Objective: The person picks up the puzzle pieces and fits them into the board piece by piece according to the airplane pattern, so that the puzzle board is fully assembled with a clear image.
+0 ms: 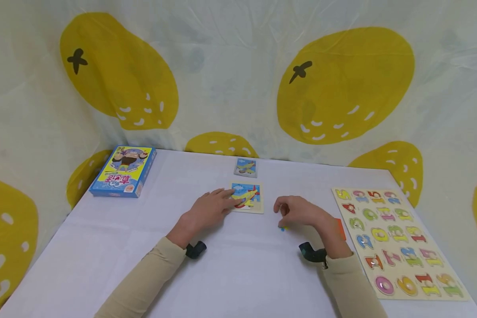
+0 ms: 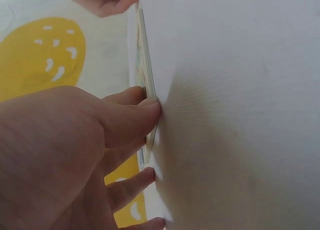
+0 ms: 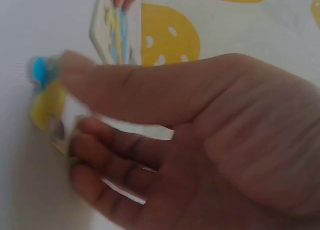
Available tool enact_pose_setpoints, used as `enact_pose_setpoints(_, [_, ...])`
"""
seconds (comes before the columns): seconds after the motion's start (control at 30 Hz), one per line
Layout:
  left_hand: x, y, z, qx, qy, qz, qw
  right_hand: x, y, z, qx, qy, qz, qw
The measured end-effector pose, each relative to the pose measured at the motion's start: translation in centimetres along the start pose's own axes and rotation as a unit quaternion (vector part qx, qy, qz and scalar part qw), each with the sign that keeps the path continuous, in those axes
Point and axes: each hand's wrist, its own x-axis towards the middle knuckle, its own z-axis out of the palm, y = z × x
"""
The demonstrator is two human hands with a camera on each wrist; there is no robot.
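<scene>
A small square puzzle board (image 1: 258, 209) with a yellow airplane picture lies mid-table. My left hand (image 1: 212, 208) holds its left side; in the left wrist view the thumb (image 2: 145, 115) is at the near edge and a finger lies over the top, the others spread on the cloth. To the right of the board, my right hand (image 1: 302, 211) is low over the table. Its thumb and bent fingers hold a small blue and yellow puzzle piece (image 3: 47, 102), blurred and partly hidden by the thumb. Behind the board lies a picture card or tile (image 1: 246, 168) with a similar airplane.
A blue and yellow box (image 1: 123, 171) lies at the back left. On the right is a large number board (image 1: 397, 243) with several coloured numerals. An orange flat thing (image 1: 341, 229) is partly behind my right wrist. A patterned curtain (image 1: 230, 88) stands behind the table.
</scene>
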Motion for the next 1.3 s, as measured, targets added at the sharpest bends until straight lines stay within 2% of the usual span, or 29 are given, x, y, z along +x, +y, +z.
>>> enact_pose_setpoints(0.1, [0.0,0.1,-0.2,0.001,0.002,0.002,1.0000,-0.5,-0.4,-0.1,-0.027,-0.017,0.010,0.9995])
enact_pose_setpoints(0.27, [0.1,0.2,-0.4,0.003,0.000,-0.002,1.0000,-0.4,-0.8,0.2,-0.054,-0.002,0.010,0.9985])
enact_pose_setpoints(0.5, [0.1,0.3,-0.3,0.008,-0.009,-0.016,0.9998,-0.4,-1.2,0.4,-0.047,0.007,0.020,0.9987])
enact_pose_setpoints(0.7, [0.1,0.5,-0.5,-0.001,-0.006,-0.019,0.9998,-0.5,-1.0,0.3,-0.041,0.001,0.010,0.9991])
enact_pose_setpoints(0.83, [0.1,0.6,-0.4,-0.001,-0.010,-0.022,0.9997,-0.7,-1.1,0.4,-0.058,-0.002,0.010,0.9983])
enact_pose_setpoints(1.0, [0.1,0.5,-0.3,-0.002,-0.008,-0.020,0.9998,-0.8,-1.8,0.8,-0.079,-0.001,0.023,0.9966])
enact_pose_setpoints(1.13, [0.0,0.4,0.0,-0.002,-0.003,-0.015,0.9999,-1.0,-1.9,1.0,-0.069,-0.006,0.035,0.9970])
enact_pose_setpoints(1.3, [0.1,0.4,0.0,0.001,0.000,-0.014,0.9999,-0.9,-1.2,0.7,-0.044,-0.011,-0.003,0.9990])
